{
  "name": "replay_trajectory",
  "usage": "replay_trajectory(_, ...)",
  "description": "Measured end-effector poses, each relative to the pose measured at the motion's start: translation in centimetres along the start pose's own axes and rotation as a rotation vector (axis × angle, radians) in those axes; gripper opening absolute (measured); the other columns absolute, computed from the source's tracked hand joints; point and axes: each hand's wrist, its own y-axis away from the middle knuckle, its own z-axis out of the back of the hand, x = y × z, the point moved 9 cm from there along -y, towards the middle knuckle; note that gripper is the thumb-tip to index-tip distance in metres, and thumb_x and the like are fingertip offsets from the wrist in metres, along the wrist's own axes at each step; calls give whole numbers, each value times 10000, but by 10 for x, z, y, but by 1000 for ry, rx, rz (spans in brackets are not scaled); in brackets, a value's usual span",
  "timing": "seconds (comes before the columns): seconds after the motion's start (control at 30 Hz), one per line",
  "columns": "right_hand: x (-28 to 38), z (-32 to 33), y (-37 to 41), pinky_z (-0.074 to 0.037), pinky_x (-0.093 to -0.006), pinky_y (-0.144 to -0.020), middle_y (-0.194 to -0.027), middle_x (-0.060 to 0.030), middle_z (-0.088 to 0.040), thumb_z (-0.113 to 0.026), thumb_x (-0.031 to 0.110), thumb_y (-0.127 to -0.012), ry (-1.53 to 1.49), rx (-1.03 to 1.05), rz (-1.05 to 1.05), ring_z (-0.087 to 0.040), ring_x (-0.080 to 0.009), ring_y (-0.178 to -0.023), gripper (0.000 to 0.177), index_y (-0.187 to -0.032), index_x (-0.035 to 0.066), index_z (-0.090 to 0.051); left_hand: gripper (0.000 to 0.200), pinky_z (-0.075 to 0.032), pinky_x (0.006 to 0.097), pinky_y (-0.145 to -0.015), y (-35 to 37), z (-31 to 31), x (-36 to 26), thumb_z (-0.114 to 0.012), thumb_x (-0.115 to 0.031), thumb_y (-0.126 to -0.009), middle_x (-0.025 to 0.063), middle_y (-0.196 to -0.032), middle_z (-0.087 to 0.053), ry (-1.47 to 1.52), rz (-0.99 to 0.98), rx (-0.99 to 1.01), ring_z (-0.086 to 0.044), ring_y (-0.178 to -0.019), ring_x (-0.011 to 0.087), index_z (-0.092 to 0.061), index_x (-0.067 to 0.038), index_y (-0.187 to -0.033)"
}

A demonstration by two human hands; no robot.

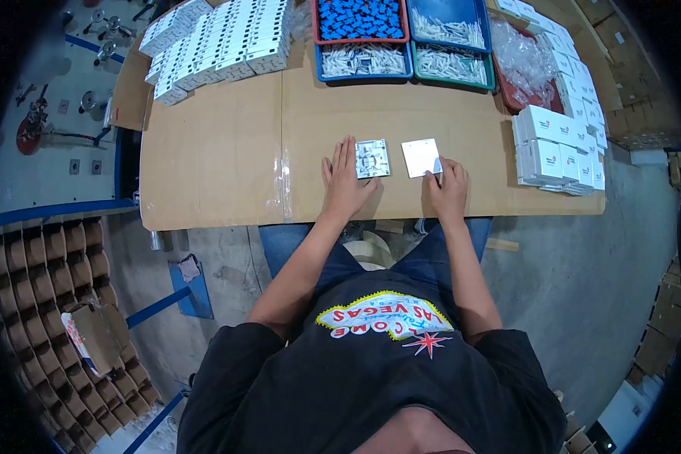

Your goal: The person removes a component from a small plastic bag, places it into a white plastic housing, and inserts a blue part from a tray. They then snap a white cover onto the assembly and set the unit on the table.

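On the cardboard-covered table lies a square silver-grey piece with cut-outs and fittings on its face [372, 159]; I cannot make out its exact kind. My left hand [344, 181] rests flat along its left side, fingers stretched out and thumb near its lower edge. To its right is a flat white square plate [420, 157], slightly turned. My right hand [449, 187] has its thumb and fingertips at the plate's lower right corner, pinching it.
Stacked white switch-like units [219, 45] stand at the back left. Behind my hands are trays of blue-and-red parts [359, 19] and small white packets [363, 60]. White boxes [550, 160] are stacked at the right, beside a red tray of clear plastic bags [522, 60].
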Motion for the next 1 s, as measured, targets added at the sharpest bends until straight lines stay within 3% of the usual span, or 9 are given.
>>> replay_trajectory(0.23, 10, 5, 3, -466, -456, -1000, -1248, -125, -632, -812, 221, -847, 7, -80, 95, -573, -333, -1171, 438, -1218, 24, -688, 1085, -81, 650, -1251, -8, -12, -16, -755, -397, -813, 145, -1712, -195, -71, -82, 20, -181, -1594, 283, -162, -34, -1646)
replay_trajectory(0.4, 6, 7, -3, -478, -457, -984, -1229, -132, -642, -787, 196, -864, -33, -100, 72, -589, -348, -1149, 368, -1177, 28, -694, 1150, -122, 651, -1236, -5, -8, -22, -777, -505, -774, 217, -1687, -206, -100, -123, -40, -207, -1577, 331, -196, 21, -1616)
replay_trajectory(0.47, 2, 18, -4, -485, -454, -975, -1219, -131, -648, -777, 183, -871, -38, -119, 36, -597, -351, -1139, 335, -1158, 29, -698, 1205, -148, 653, -1223, -6, -6, -26, -799, -585, -753, 233, -1652, -273, -64, -126, -66, -238, -1559, 358, -217, 45, -1598)
replay_trajectory(0.63, -19, 32, -40, -519, -428, -928, -1121, -128, -687, -732, 168, -887, -323, 113, -149, -656, -346, -1059, 252, -1099, 32, -714, 1232, -138, 607, -1251, -7, -6, -27, -825, -602, -743, 230, -1620, -327, -88, -93, -59, -260, -1544, 362, -222, 52, -1597)
replay_trajectory(0.7, -24, 69, -78, -528, -426, -904, -1108, -134, -699, -716, 171, -894, -269, 72, -96, -668, -351, -1047, 238, -1095, 43, -720, 1242, -122, 598, -1259, -6, -9, -27, -824, -609, -741, 231, -1622, -323, -86, -93, -56, -251, -1548, 362, -216, 51, -1599)
replay_trajectory(0.77, -21, 111, -123, -537, -433, -875, -1087, -155, -710, -703, 178, -903, -28, -65, 146, -672, -357, -1036, 242, -1103, 43, -718, 1253, -106, 589, -1267, -8, -8, -28, -824, -617, -738, 232, -1624, -320, -93, -81, -59, -241, -1552, 362, -209, 51, -1601)
replay_trajectory(0.83, -42, 148, -180, -542, -451, -848, -1012, -193, -719, -690, 185, -904, -76, -129, 51, -686, -378, -964, 229, -1065, 28, -730, 1274, -87, 575, -1276, -9, -8, -30, -819, -630, -733, 237, -1629, -305, -108, -39, -30, -230, -1556, 366, -191, 52, -1606)
replay_trajectory(0.9, -75, 174, -238, -551, -471, -829, -983, -219, -729, -670, 222, -916, 96, -164, 57, -699, -402, -943, 244, -1035, 24, -747, 1282, -87, 577, -1276, -10, -9, -31, -810, -643, -735, 246, -1631, -293, -143, -58, -42, -224, -1558, 370, -183, 57, -1607)
replay_trajectory(1.0, -169, 185, -326, -565, -494, -851, -1029, -229, -739, -617, 276, -937, 312, -151, -150, -717, -399, -969, 270, -1036, 77, -771, 1270, -94, 583, -1273, -10, -11, -29, -798, -648, -747, 257, -1627, -290, -147, -35, -11, -228, -1555, 374, -189, 63, -1604)
